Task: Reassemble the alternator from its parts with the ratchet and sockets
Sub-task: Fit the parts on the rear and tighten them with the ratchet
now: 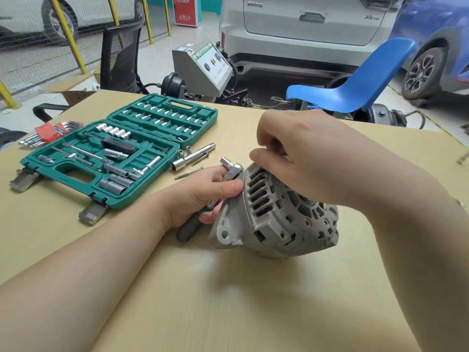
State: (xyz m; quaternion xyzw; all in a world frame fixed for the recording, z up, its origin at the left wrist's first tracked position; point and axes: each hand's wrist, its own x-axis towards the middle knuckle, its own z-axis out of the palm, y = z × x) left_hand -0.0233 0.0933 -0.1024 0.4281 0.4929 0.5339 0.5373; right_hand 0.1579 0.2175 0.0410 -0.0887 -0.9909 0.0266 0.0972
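Head view: left hand (203, 196) grips ratchet (228, 174).

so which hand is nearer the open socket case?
Left. The left hand holds the ratchet beside the alternator, just right of the socket case. The right hand is farther right, on top of the alternator.

Both bare forearms reach in from the bottom of the frame toward its centre. The left hand (203, 191) lies low at mid-frame, fingers curled in a closed grip, thumb pointing right. The right hand (302, 146) sits above it — wrist bent, back of the hand up, fingertips pinched downward toward the left.
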